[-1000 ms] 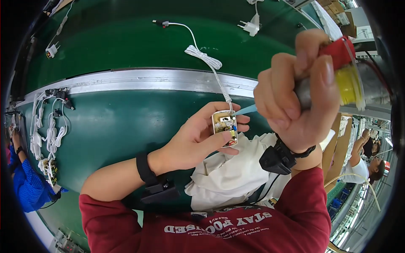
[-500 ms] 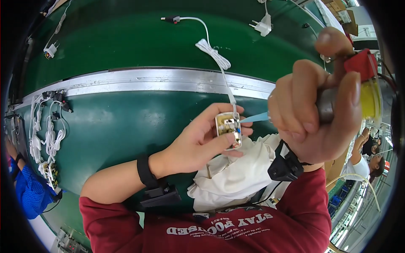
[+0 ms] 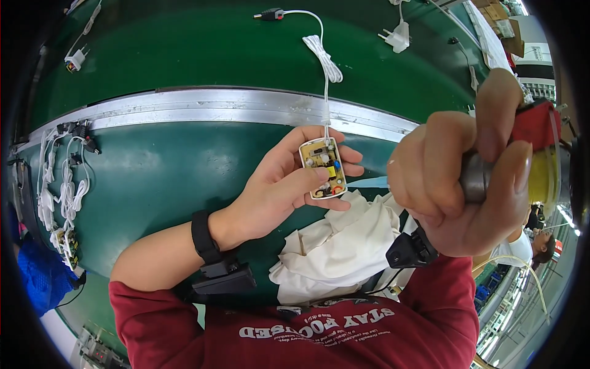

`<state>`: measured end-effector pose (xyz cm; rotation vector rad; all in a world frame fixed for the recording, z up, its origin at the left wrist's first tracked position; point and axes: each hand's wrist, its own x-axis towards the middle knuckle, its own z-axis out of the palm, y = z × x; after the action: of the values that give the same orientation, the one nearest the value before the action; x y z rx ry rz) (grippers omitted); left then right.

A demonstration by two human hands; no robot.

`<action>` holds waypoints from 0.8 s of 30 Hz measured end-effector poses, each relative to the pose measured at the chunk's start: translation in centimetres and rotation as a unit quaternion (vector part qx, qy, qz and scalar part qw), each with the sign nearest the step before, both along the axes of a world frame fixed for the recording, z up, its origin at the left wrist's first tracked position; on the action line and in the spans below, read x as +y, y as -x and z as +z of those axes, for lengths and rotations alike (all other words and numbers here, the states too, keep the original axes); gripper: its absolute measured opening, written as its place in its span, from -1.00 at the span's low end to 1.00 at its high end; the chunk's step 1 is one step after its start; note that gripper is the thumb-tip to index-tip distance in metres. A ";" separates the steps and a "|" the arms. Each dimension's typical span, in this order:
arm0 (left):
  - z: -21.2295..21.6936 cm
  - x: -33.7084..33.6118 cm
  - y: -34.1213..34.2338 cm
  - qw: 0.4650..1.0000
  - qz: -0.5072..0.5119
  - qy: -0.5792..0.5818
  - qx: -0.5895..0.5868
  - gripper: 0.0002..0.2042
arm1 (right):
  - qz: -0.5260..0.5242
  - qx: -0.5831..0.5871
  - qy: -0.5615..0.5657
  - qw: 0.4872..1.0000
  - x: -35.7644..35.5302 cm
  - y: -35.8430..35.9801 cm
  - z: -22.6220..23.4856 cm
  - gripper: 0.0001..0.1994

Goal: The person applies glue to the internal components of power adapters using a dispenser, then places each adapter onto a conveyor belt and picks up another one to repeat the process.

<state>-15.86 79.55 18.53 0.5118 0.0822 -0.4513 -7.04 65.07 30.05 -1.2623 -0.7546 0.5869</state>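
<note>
My left hand (image 3: 264,194) holds an opened power adapter (image 3: 318,161), its thumb on the board and its fingers behind. The white casing shows a tan circuit board with small parts and a yellow block. A white cable (image 3: 321,58), tied in a bundle, runs from the adapter's far end to a black barrel plug (image 3: 269,14). My right hand (image 3: 439,169) is wrapped round a dispenser (image 3: 542,175) with a grey body, a yellow part and a red lever. Its pale blue tapered nozzle (image 3: 372,182) points left, beside the adapter and apart from it.
A metal rail (image 3: 203,106) crosses between the near green table (image 3: 153,166) and the far green surface. Bundled white adapters (image 3: 67,190) lie at left. White cloth (image 3: 335,246) is bunched before me. A white plug (image 3: 396,38) lies far right. Other people are at both sides.
My left hand has moved the adapter slightly left and away from me, clear of the nozzle tip. The nozzle was over the board before. The cable and plug have shifted within view.
</note>
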 end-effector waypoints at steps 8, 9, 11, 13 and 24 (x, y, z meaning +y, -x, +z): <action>-0.1 0.0 -0.1 1.000 0.001 0.016 0.008 -0.61 | -0.010 0.007 -0.013 1.000 -0.5 -0.2 -0.1 -0.71; 0.0 0.0 -0.2 1.000 -0.003 0.025 0.009 -0.60 | -0.011 0.008 -0.015 1.000 -0.5 -0.2 -0.2 -0.71; -0.1 0.0 -0.2 0.999 -0.005 0.036 0.010 -0.59 | -0.011 0.009 -0.017 1.000 -0.5 0.2 -0.4 -0.71; -0.2 0.0 -0.3 0.994 -0.015 0.103 0.013 -0.57 | -0.011 0.011 -0.020 1.000 0.4 0.9 -0.6 -0.71; -0.6 0.1 -0.1 0.983 -0.033 0.181 0.015 -0.54 | -0.016 0.019 -0.040 0.999 0.6 0.7 -1.1 -0.70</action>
<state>-15.75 79.63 17.90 0.1496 0.0114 -0.5249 -7.72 65.72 28.99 -1.1847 -0.7182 0.5473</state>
